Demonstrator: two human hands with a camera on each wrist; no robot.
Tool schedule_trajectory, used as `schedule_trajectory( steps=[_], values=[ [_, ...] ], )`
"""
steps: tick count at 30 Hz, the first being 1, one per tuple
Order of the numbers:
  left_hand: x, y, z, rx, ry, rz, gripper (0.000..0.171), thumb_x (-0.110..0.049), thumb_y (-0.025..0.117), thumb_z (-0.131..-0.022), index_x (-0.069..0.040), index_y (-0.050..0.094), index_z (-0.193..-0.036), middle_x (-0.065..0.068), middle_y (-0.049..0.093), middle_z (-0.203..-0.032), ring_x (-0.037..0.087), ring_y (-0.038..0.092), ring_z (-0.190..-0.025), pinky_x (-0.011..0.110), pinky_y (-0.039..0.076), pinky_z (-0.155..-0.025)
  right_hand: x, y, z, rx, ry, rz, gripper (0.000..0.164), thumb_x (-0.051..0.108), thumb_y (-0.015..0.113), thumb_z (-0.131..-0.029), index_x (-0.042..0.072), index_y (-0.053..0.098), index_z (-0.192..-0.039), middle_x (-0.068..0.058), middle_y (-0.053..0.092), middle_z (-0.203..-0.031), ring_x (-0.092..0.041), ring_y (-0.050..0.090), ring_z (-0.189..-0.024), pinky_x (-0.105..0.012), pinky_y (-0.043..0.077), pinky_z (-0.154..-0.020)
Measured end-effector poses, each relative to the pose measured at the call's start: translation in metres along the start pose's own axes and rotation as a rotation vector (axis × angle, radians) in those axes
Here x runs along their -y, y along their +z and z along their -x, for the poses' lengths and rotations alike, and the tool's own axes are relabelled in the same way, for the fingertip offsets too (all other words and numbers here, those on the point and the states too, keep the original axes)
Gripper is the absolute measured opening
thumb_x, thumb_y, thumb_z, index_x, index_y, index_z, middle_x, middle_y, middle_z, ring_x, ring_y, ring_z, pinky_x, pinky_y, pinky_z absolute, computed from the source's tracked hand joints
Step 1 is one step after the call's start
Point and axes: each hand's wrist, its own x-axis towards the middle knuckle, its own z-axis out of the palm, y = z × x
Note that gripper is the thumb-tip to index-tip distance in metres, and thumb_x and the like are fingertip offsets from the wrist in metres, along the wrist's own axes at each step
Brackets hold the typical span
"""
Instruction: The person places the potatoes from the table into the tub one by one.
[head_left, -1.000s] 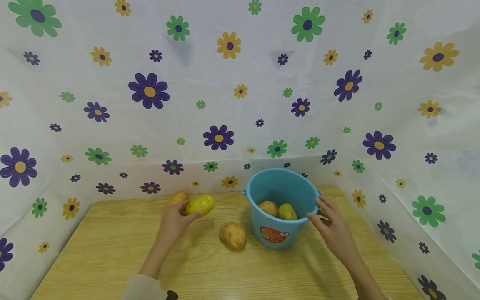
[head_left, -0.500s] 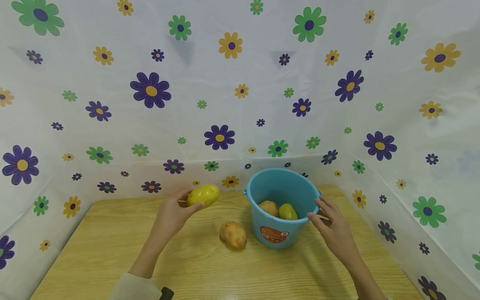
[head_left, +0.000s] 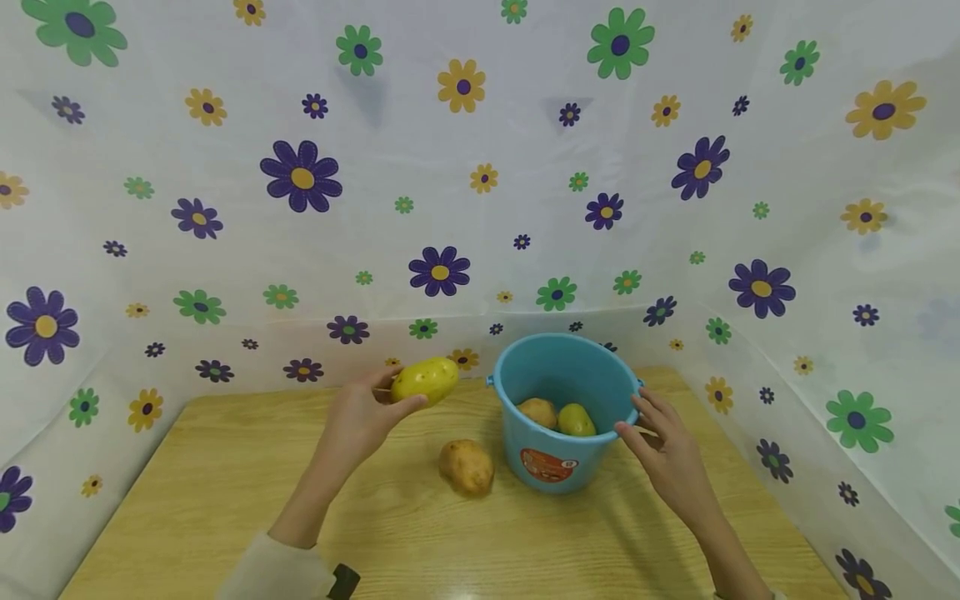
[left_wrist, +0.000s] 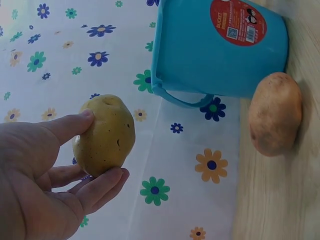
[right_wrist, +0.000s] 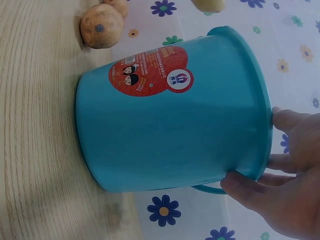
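Note:
My left hand holds a yellowish potato up in the air, left of the blue bucket. In the left wrist view, the thumb and fingers pinch this potato from opposite sides. My right hand grips the bucket's right rim, its fingers on the edge and outer wall in the right wrist view. Inside the bucket lie a brown potato and a greener one. Another brown potato rests on the table just left of the bucket.
The wooden table is backed by a white flowered sheet that also hangs at both sides. In the right wrist view, a further brown potato shows partly behind the near one; my left hand hides it in the head view.
My left hand has lifted the yellowish potato off the table beside the far brown one and carried it up and right, closer to the bucket. My right hand stays on the rim.

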Motion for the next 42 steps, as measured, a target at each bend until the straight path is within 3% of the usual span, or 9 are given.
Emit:
schedule_trajectory(
  steps=[14,21,27,33,38,42],
  values=[
    [-0.037,0.021,-0.007,0.008,0.087,0.066,0.060,-0.028,0.086,-0.088,-0.005,0.064,-0.138,0.013,0.070,-0.122,0.028,0.069,-0.104,0.037,0.062,-0.084,0.000,-0.001,-0.001,0.003,0.011,0.004,0.055,0.011,0.066,-0.103,-0.014,0.045,-0.147,-0.028,0.037,-0.156,-0.049,0.058,-0.125,-0.005,0.047,-0.088],
    [-0.058,0.034,-0.009,0.028,0.117,0.055,0.055,-0.028,0.086,-0.087,-0.007,0.067,-0.134,0.010,0.072,-0.117,0.023,0.070,-0.097,0.034,0.062,-0.079,0.000,-0.002,0.000,0.004,0.015,-0.001,0.055,0.012,0.066,-0.103,-0.014,0.044,-0.147,-0.028,0.036,-0.157,-0.048,0.058,-0.125,-0.005,0.047,-0.088],
    [-0.069,0.048,-0.012,0.053,0.188,0.043,0.051,-0.027,0.086,-0.087,-0.003,0.069,-0.130,0.010,0.072,-0.112,0.021,0.068,-0.091,0.030,0.061,-0.076,0.000,-0.001,-0.001,-0.005,0.000,0.013,0.055,0.011,0.067,-0.102,-0.014,0.046,-0.146,-0.028,0.038,-0.156,-0.047,0.060,-0.123,-0.004,0.047,-0.087],
    [-0.080,0.062,-0.016,0.082,0.247,0.045,0.044,-0.026,0.086,-0.087,-0.008,0.072,-0.125,0.005,0.068,-0.102,0.018,0.063,-0.087,0.028,0.058,-0.073,-0.001,-0.001,-0.002,-0.008,-0.006,0.020,0.055,0.011,0.067,-0.102,-0.014,0.046,-0.146,-0.028,0.038,-0.155,-0.048,0.059,-0.123,-0.005,0.047,-0.087],
    [-0.085,0.073,-0.018,0.104,0.234,0.047,0.044,-0.028,0.085,-0.088,-0.007,0.072,-0.124,0.005,0.067,-0.104,0.018,0.061,-0.092,0.029,0.058,-0.076,0.000,-0.001,-0.002,-0.007,-0.006,0.026,0.054,0.011,0.067,-0.102,-0.014,0.046,-0.146,-0.029,0.039,-0.155,-0.049,0.060,-0.123,-0.006,0.048,-0.088],
    [-0.089,0.082,-0.018,0.114,0.218,0.040,0.052,-0.031,0.086,-0.088,-0.004,0.070,-0.129,0.008,0.068,-0.115,0.021,0.060,-0.099,0.032,0.058,-0.082,0.000,-0.001,-0.001,-0.005,0.002,0.022,0.055,0.011,0.067,-0.102,-0.014,0.046,-0.146,-0.028,0.038,-0.156,-0.049,0.059,-0.124,-0.007,0.048,-0.088]
  ],
)
